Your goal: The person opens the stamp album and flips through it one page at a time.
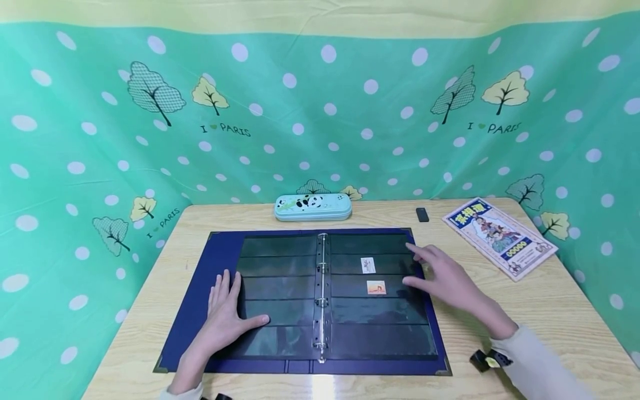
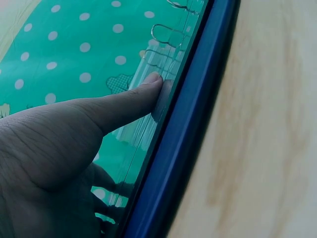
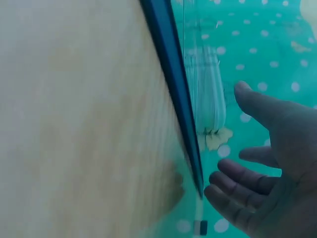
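A blue ring binder lies spread on the table, with black pocket pages on both sides of its metal rings. On the right page sit two stamps, a whitish one and an orange one just below it. My left hand rests on the left page with fingers straight and thumb spread toward the middle; the left wrist view shows its thumb on the glossy page. Over the right page's outer edge, my right hand has its thumb and fingers apart, holding nothing.
Behind the binder stands a light-blue panda pencil case. A small black object lies to its right. At the back right is a printed booklet. A green dotted cloth hangs behind the wooden table.
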A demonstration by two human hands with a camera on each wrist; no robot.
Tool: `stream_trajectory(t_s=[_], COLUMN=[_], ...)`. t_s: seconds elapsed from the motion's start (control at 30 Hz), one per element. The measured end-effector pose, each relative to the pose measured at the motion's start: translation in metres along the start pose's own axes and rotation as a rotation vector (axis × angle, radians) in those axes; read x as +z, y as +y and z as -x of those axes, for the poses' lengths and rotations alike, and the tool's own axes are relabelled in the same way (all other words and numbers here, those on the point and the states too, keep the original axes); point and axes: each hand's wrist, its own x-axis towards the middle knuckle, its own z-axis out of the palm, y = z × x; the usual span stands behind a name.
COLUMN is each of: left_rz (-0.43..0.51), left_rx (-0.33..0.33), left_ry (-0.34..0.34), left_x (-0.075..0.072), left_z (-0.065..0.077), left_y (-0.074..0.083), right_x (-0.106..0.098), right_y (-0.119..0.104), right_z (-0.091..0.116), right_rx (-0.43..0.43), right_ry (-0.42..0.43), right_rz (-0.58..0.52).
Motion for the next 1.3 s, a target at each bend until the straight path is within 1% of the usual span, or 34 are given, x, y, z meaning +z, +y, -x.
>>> stream_trajectory(t_s=[0.1, 0.27, 0.37, 0.5, 0.6, 0.67, 0.77, 0.87, 0.97, 1.2, 1.3], left_rz=[-0.013, -0.055, -0.042, -0.014, 0.0, 0.005, -0.01, -0.033, -0.035, -0.016, -0.003], left_rx=[-0.021, -0.069, -0.068, -0.032, -0.007, -0.006, -0.03, -0.062, -0.068, -0.012, -0.008], left_ry=[-0.023, -0.067, -0.068, -0.032, -0.011, -0.009, -0.028, -0.059, -0.065, 0.001, -0.002], left_x=[-0.002, -0.004, -0.004, -0.001, 0.001, 0.001, -0.001, -0.003, -0.004, 0.002, 0.001], left_z=[-0.001, -0.003, -0.003, -0.002, -0.001, -0.001, -0.001, -0.002, -0.002, -0.001, -0.001], left_y=[0.004, 0.008, 0.008, 0.001, -0.003, -0.001, 0.004, 0.009, 0.008, -0.004, -0.003], right_x=[0.0, 0.002, 0.001, 0.0, 0.001, 0.0, -0.001, -0.002, -0.002, -0.002, -0.003], right_y=[0.01, 0.025, 0.033, 0.038, 0.039, 0.038, 0.037, 0.036, 0.035, 0.029, 0.027], right_z=[-0.01, -0.024, -0.031, -0.04, -0.047, -0.051, -0.054, -0.056, -0.058, -0.059, -0.06], right_rx=[0.03, 0.067, 0.074, 0.078, 0.105, 0.123, 0.148, 0.15, 0.142, 0.111, 0.102], right_ry=[-0.002, -0.065, -0.103, -0.169, -0.221, -0.245, -0.261, -0.268, -0.273, -0.27, -0.271], right_rz=[-0.006, -0.01, -0.03, -0.031, -0.005, 0.013, 0.027, 0.05, 0.075, 0.128, 0.137])
